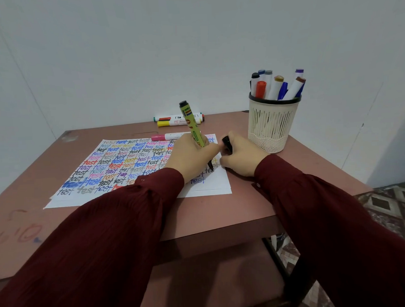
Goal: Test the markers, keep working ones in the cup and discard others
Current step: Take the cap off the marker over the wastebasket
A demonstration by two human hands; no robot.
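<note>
Left hand (pixel 188 156) grips the marker (pixel 192 123), its long axis tilted up and away, tip down on the paper (pixel 119 165) near the sheet's right edge. Right hand (pixel 243 158), just beside, pinches the black cap (pixel 227 143). With the cap right of the tip, recapping looks like a short move. Cup (pixel 270 128) stands behind the right hand, nearer that side. Brown table (pixel 222 212), pale wall (pixel 147 52), patterned floor (pixel 387 206) at right.

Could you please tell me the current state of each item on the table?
Yellow-green marker: uncapped, tip on paper, gripped by left hand.
Black cap: off, held in right hand.
Pink marker: capped, lying flat.
Cup: upright, holding markers.
Paper: flat, mostly covered in writing.
</note>
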